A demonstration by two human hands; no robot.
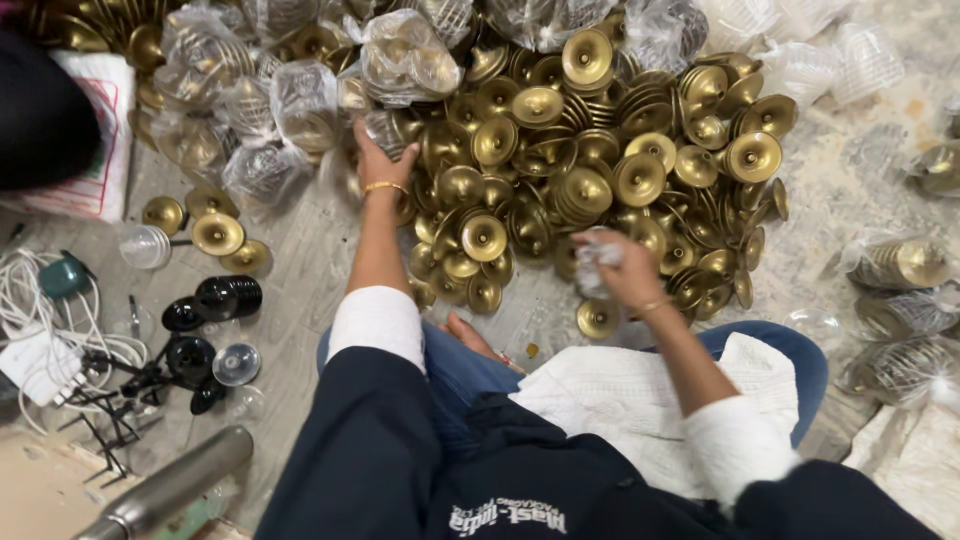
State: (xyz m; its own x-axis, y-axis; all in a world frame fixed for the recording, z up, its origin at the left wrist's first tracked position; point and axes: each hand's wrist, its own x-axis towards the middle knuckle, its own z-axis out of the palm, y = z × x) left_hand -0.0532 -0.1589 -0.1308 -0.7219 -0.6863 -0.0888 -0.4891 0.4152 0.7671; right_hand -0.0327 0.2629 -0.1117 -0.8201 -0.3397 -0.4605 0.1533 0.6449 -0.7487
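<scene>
Two hands out over a big heap of shiny gold-coloured metal cups [600, 170] on the floor [300, 300]. Left hand [380, 160] reaching far forward, fingers curled down on a small cup wrapped in clear plastic [385, 128] at the near edge of the heap. Thin gold bangle [385, 187] round that wrist. Right hand [625, 270] closer in, shut round a crumpled bit of clear plastic [597, 262], just above one loose gold cup [597, 318] lying at the near edge of the heap. Another thin bangle [655, 305] on this wrist too.

White cuffs and dark sleeves behind both hands. Blue jeans below, with a white cloth [640, 400] spread over the lap, under the right arm. Bare toes [470, 335] poking out between the two arms.

Beyond the left hand, many more cups tied up in clear plastic bags [300, 100]. Off to the left of that hand, a few single gold cups [217, 233], then black round parts [225, 297] and a small clear cup [236, 363]. Further left still, white cable [40, 310] in a tangle and a teal tool [65, 275]. Down by the left elbow, a grey metal pipe [175, 485].

Far to the right of the right hand, more bagged cups [900, 265] resting on the floor. Beyond the heap on that side, white net baskets in bags [800, 50].
</scene>
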